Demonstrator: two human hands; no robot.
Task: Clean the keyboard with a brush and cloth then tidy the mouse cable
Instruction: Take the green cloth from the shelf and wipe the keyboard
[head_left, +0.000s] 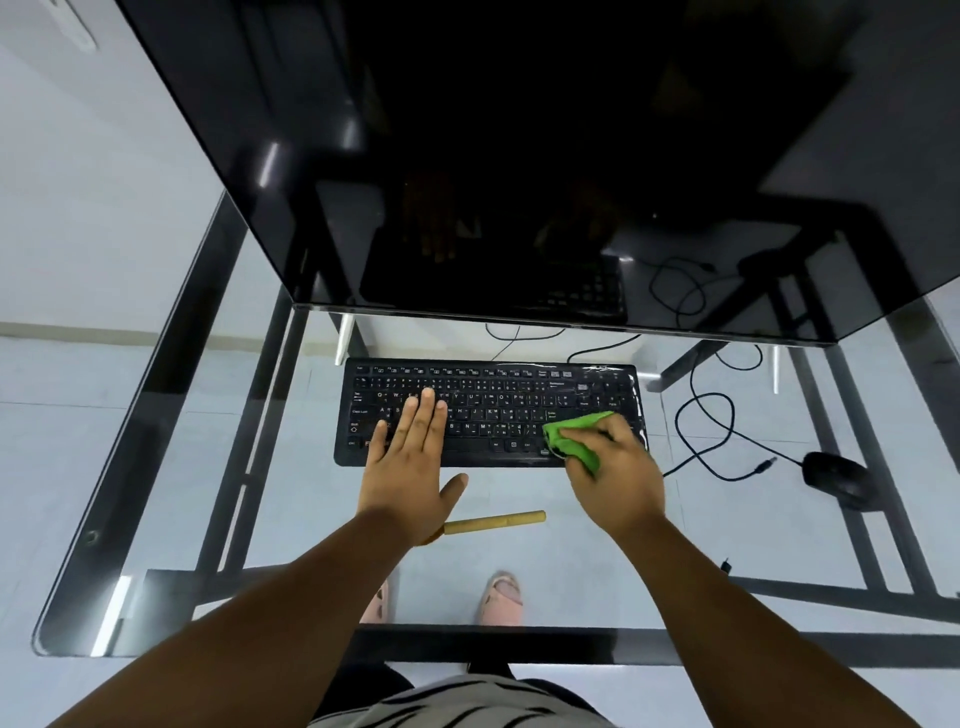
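A black keyboard (488, 402) lies on the glass desk below the monitor. My left hand (415, 457) rests flat with straight fingers on the keyboard's left half. My right hand (615, 475) grips a bunched green cloth (571, 436) and presses it on the keys at the keyboard's right part. A brush with a tan wooden handle (493, 521) lies on the glass just in front of the keyboard, its head hidden under my left wrist. The black mouse (836, 478) sits at the right, its black cable (711, 431) looping loosely across the glass.
A large dark monitor (519, 156) overhangs the back of the glass desk (182, 467). More cables trail behind the keyboard. A black desk frame shows through the glass. My feet in pink slippers (501, 597) are visible below.
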